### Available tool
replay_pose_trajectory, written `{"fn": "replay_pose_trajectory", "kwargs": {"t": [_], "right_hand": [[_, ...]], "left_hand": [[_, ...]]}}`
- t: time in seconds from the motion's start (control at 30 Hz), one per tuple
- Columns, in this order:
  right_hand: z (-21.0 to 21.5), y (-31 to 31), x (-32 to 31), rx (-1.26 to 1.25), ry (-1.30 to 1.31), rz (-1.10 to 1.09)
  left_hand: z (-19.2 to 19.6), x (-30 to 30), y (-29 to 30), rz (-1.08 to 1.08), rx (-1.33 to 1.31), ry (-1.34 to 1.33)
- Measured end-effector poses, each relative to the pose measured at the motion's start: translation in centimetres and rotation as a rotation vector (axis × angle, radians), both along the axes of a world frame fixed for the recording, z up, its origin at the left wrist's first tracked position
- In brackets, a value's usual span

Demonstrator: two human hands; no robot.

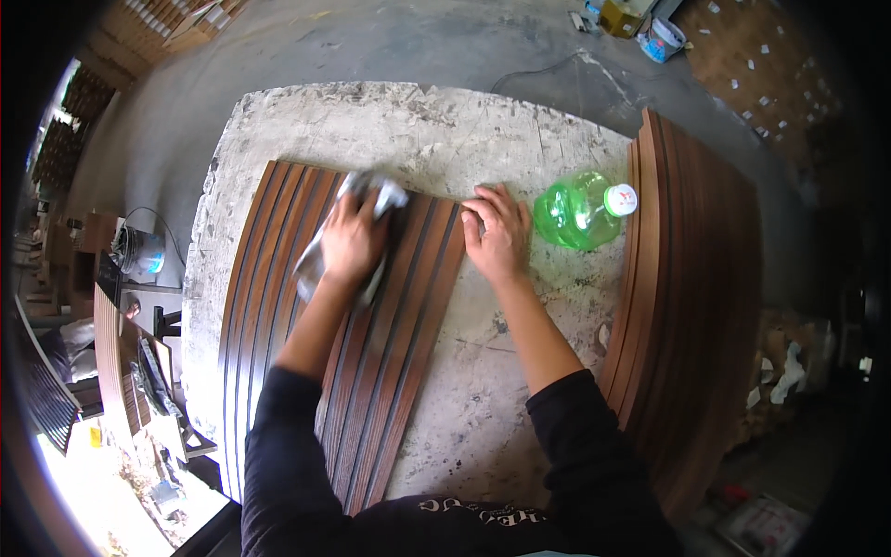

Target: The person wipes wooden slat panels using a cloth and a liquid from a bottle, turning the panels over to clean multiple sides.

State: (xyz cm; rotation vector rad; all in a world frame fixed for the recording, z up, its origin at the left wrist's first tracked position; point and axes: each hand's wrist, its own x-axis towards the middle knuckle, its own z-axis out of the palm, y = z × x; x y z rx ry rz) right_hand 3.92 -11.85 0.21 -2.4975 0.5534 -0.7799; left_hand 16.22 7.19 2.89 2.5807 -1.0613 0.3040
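On the desk (469, 371), a green bottle (568, 212) sits between brown stacked boards (701, 306) and the loosely open right hand (498, 237), by a far corner of the slatted panel (376, 381) lying beneath the left hand (354, 239) and its gripped grey cloth (312, 269).

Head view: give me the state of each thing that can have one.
Worktable, stained and worn
Slatted panel, lying on the worktable, grooved side up
Cloth, crumpled, partly blurred, on the slatted panel
Left hand, over the cloth
Right hand, fingers bent at the slatted panel's corner, holding nothing visible
Green bottle, capped; fill level unclear
Brown panels, stacked
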Motion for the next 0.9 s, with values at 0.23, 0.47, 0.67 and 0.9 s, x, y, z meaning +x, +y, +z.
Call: {"fn": "replay_pose_trajectory", "kwargs": {"t": [0.23, 0.47, 0.67, 0.9], "right_hand": [[0.8, 0.7, 0.1, 0.004, 0.007, 0.017], [1.0, 1.4, 1.2, -0.006, -0.083, 0.01], [-0.3, -0.3, -0.1, -0.04, -0.003, -0.013], [0.7, 0.4, 0.4, -0.074, -0.001, -0.021]], "left_hand": [[1.1, -6.9, 10.5, -0.034, 0.098, 0.013], [2.2, 4.0, -1.1, -0.019, 0.008, 0.028], [-1.2, -8.3, 12.5, -0.011, 0.158, 0.003], [0.7, -7.6, 13.2, 0.015, 0.083, -0.066]]}}
